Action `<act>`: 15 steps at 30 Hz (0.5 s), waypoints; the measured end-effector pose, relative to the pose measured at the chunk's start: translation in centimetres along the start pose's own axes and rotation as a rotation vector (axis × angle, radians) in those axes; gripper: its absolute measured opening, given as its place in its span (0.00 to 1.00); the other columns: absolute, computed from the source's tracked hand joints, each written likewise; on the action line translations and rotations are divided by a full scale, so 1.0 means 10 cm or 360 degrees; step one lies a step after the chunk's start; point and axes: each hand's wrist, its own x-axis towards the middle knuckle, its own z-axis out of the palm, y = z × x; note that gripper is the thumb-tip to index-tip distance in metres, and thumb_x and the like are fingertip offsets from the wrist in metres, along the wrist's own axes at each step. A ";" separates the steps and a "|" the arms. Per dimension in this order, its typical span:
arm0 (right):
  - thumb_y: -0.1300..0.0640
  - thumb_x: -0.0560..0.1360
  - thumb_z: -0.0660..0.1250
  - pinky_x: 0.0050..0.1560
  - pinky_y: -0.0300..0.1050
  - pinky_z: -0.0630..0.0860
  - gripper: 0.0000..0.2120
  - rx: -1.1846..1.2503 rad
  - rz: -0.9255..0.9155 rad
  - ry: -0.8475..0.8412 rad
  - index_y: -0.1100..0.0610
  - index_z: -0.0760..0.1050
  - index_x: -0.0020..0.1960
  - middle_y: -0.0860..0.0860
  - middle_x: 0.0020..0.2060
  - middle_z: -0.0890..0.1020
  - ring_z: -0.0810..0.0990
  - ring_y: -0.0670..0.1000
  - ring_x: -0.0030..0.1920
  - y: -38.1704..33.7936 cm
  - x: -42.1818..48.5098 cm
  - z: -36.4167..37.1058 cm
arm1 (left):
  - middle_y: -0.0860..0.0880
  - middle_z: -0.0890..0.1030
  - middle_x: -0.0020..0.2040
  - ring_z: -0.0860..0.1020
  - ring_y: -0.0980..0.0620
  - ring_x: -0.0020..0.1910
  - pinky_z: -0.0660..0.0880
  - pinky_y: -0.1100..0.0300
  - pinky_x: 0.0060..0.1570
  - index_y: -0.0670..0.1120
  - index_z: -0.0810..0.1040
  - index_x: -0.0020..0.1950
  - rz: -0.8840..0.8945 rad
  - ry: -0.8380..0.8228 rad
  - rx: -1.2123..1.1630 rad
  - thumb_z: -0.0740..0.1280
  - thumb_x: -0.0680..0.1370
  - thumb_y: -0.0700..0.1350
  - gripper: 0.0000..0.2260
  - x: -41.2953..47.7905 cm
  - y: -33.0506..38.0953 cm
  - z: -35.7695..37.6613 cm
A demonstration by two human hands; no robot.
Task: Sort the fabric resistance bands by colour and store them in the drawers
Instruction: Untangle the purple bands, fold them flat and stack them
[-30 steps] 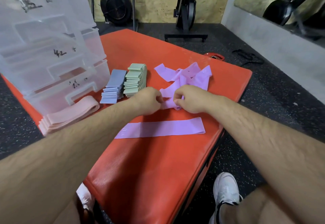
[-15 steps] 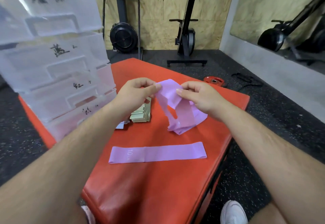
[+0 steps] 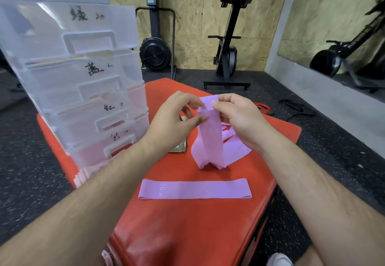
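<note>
Both hands hold one purple band (image 3: 210,138) up above the red mat (image 3: 187,224). My left hand (image 3: 173,119) pinches its upper left edge, and my right hand (image 3: 235,115) pinches its top right; the band hangs down in a loop. Another purple band (image 3: 194,189) lies flat on the mat nearer to me. More purple bands (image 3: 235,146) lie behind the hanging one. A pink stack (image 3: 89,172) sits at the foot of the clear drawer unit (image 3: 79,78). The green stack (image 3: 181,146) is mostly hidden behind my left wrist.
The drawer unit stands on the mat's left side, its drawers labelled in black marker. Gym machines (image 3: 229,57) stand against the wooden back wall. A red weight plate (image 3: 263,107) lies on the black floor. My white shoe (image 3: 279,260) shows at the bottom right.
Both hands picked a purple band out of the pile and raised it; it now hangs as a straighter loop. The camera view tilted upward.
</note>
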 end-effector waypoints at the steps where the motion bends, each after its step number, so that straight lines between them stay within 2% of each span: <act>1: 0.56 0.78 0.69 0.50 0.48 0.80 0.11 0.0018 0.0008 -0.0029 0.59 0.78 0.58 0.54 0.46 0.86 0.84 0.50 0.44 0.00 -0.01 0.02 | 0.51 0.78 0.49 0.78 0.54 0.41 0.69 0.70 0.42 0.48 0.81 0.51 0.0010 0.0009 0.0054 0.76 0.73 0.43 0.09 0.00 -0.02 -0.03; 4: 0.60 0.78 0.68 0.50 0.46 0.81 0.10 0.0087 0.0011 -0.0140 0.61 0.78 0.59 0.56 0.46 0.87 0.85 0.54 0.46 -0.01 -0.03 0.05 | 0.52 0.77 0.46 0.76 0.55 0.42 0.68 0.70 0.43 0.49 0.83 0.47 0.0017 0.0055 0.0147 0.74 0.75 0.43 0.03 0.02 -0.05 -0.09; 7: 0.59 0.76 0.72 0.53 0.48 0.81 0.15 0.0139 0.0055 -0.0149 0.63 0.76 0.61 0.57 0.47 0.87 0.86 0.56 0.49 -0.01 -0.04 0.06 | 0.51 0.77 0.47 0.76 0.55 0.44 0.69 0.69 0.44 0.48 0.83 0.45 0.0039 0.0061 0.0192 0.72 0.76 0.43 0.01 0.02 -0.05 -0.11; 9: 0.54 0.72 0.77 0.51 0.46 0.79 0.23 -0.0094 0.0014 -0.0008 0.59 0.72 0.61 0.52 0.49 0.84 0.84 0.50 0.47 0.01 -0.05 0.07 | 0.51 0.78 0.47 0.76 0.55 0.45 0.71 0.67 0.43 0.48 0.81 0.45 0.0018 0.0086 0.0168 0.71 0.77 0.42 0.02 0.01 -0.05 -0.12; 11: 0.47 0.68 0.79 0.52 0.40 0.75 0.29 -0.0546 -0.0235 0.0114 0.52 0.68 0.62 0.48 0.56 0.76 0.78 0.45 0.52 0.05 -0.05 0.09 | 0.52 0.79 0.45 0.76 0.55 0.44 0.71 0.65 0.42 0.48 0.79 0.45 -0.0026 0.0125 0.0115 0.70 0.77 0.42 0.02 0.01 -0.04 -0.14; 12: 0.45 0.69 0.78 0.53 0.39 0.74 0.30 -0.0665 -0.0356 0.0082 0.49 0.68 0.64 0.47 0.59 0.74 0.76 0.44 0.56 0.07 -0.05 0.11 | 0.53 0.80 0.44 0.76 0.56 0.42 0.71 0.65 0.41 0.47 0.79 0.45 -0.0058 0.0136 0.0089 0.69 0.77 0.42 0.02 0.01 -0.03 -0.15; 14: 0.46 0.73 0.75 0.58 0.41 0.75 0.25 -0.0609 -0.0423 -0.0095 0.47 0.70 0.66 0.43 0.62 0.76 0.76 0.41 0.60 0.08 -0.05 0.19 | 0.53 0.81 0.42 0.76 0.58 0.39 0.72 0.65 0.40 0.46 0.78 0.45 -0.0137 0.0130 0.0012 0.68 0.78 0.41 0.02 0.00 -0.03 -0.17; 15: 0.48 0.76 0.72 0.58 0.42 0.76 0.19 -0.0525 -0.0405 -0.0179 0.48 0.73 0.65 0.42 0.59 0.79 0.78 0.40 0.58 0.08 -0.05 0.23 | 0.53 0.81 0.41 0.77 0.57 0.39 0.73 0.65 0.39 0.46 0.78 0.45 -0.0163 0.0123 -0.0016 0.68 0.78 0.41 0.03 -0.01 -0.03 -0.18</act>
